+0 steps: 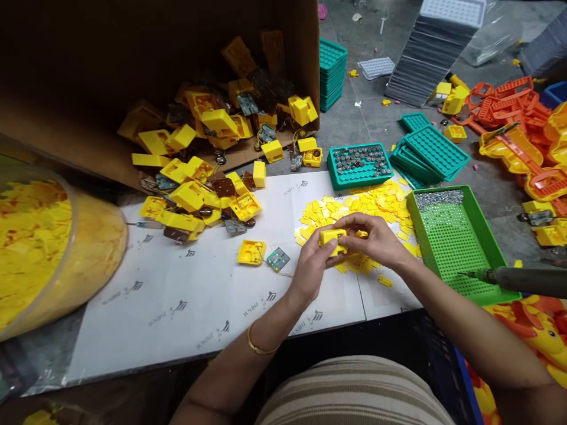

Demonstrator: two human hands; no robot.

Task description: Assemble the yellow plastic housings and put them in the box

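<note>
My left hand [309, 263] grips a small yellow plastic case [331, 236] between thumb and fingers, above the white worktop. From the other side, my right hand [374, 239] closes its thumb and fingertips on the same case; whether a smaller piece sits under that thumb is hidden. Left of my hands lies an open yellow case half [251, 252], wired to a green circuit board [278, 259]. A heap of flat yellow plastic pieces [376, 203] spreads behind and under my hands, with one loose yellow piece [385, 281] in front of it.
A cardboard box [57, 94] spills yellow cases with wired boards [195, 195]. A tub of yellow pieces [95, 242] stands left. Behind the heap is a teal tray of round metal parts [361, 165]. At right, a screwdriver-like tool [522, 280] hangs over a green screw tray [482, 236].
</note>
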